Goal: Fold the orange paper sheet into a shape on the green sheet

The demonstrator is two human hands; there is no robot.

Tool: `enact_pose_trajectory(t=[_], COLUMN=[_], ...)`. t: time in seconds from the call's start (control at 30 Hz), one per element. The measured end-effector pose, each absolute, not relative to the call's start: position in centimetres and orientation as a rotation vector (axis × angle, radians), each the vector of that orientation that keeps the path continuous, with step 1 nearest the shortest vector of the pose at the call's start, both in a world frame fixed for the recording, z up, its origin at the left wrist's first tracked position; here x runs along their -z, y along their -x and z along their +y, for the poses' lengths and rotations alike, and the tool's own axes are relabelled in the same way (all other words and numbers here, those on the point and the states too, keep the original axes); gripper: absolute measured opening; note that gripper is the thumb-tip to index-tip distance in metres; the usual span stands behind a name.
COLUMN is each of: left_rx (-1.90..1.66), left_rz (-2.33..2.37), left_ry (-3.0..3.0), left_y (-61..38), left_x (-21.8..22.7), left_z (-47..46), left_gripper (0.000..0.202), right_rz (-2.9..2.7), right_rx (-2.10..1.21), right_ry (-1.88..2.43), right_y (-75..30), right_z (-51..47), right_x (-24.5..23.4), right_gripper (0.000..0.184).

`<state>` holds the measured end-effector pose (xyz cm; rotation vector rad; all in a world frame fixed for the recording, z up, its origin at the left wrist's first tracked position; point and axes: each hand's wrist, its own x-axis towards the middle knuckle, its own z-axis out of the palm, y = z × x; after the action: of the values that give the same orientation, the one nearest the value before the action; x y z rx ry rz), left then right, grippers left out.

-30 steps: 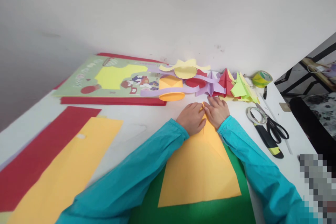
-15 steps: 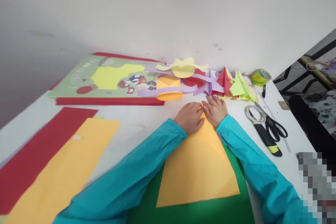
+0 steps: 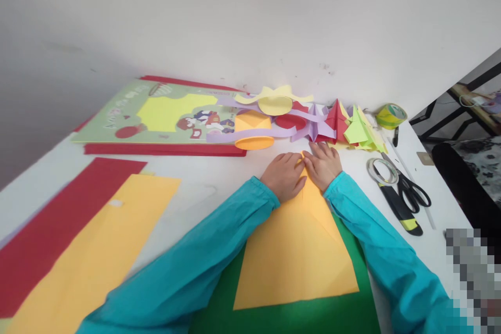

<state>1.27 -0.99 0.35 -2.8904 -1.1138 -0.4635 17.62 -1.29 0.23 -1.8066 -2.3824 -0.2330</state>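
An orange paper sheet (image 3: 294, 255) lies on a green sheet (image 3: 289, 318) in front of me, its far corners folded in to a point. My left hand (image 3: 284, 175) and my right hand (image 3: 323, 166) rest side by side on that point, fingers flat and pressing the folded flaps down. Both arms wear teal sleeves. Neither hand lifts or grips the paper.
Red (image 3: 58, 224) and orange (image 3: 90, 255) paper strips lie at the left. A green craft book (image 3: 156, 115) sits at the back on red sheets. Folded paper shapes (image 3: 313, 120) line the wall. Tape rolls (image 3: 390, 116), scissors (image 3: 410, 190) and a cutter (image 3: 401, 211) lie at the right.
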Motion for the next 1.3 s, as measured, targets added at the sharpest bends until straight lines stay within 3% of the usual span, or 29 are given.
enact_pose_trajectory(t=[1.3], left_rx=[0.472], left_rz=[-1.132], left_ry=[2.876], left_y=[-1.2], left_x=[-0.3], left_z=[-1.1], left_gripper=[0.038], right_rz=[-2.379], right_rx=[0.253], right_ry=[1.777], right_y=[-17.9], right_z=[-2.7], right_x=[-0.4], right_gripper=[0.039])
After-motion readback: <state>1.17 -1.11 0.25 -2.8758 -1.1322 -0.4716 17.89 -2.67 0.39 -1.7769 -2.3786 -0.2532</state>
